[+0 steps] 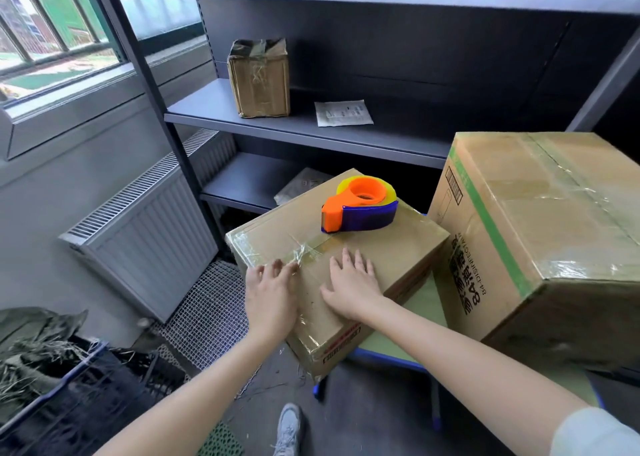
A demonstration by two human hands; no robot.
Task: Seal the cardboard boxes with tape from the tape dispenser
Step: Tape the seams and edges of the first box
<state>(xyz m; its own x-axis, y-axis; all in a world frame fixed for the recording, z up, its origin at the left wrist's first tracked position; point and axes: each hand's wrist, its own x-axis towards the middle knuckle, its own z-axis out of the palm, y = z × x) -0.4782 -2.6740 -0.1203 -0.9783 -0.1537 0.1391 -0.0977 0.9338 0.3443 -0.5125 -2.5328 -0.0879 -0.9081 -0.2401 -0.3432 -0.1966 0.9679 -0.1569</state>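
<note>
From the head camera, a medium cardboard box (401, 247) sits on a green tabletop (398, 343) with a blue edge, its near corner jutting out past the tabletop's rim. Clear tape (304, 251) runs across the box's lid and bunches into a crinkled patch near the left edge. The left hand (272, 296) rests on the near left side of the lid, its fingers loosely bent and unclenched, the fingertips touching that crinkled patch. The right hand (353, 282) lies flat on the lid just beside it, palm down, fingers straight and slightly spread, holding nothing. The tape dispenser (360, 209), orange with a dark blue body and a yellowish roll, stands on the far side of the same lid, apart from both hands. To the right, a larger cardboard box (540, 233) with a green stripe, black print and clear tape over its top stands touching or nearly touching the medium box. Behind them is a dark metal shelf unit (304, 129); on its middle shelf stand a small taped box (259, 77) and, to its right, a printed paper sheet (343, 113). A grey radiator (149, 227) hangs on the wall at left under a window (52, 32). A wire mesh (207, 306) lies on the floor, a dark crate (52, 396) with dry straw sits at lower left, and a light shoe (287, 428) shows at the bottom
</note>
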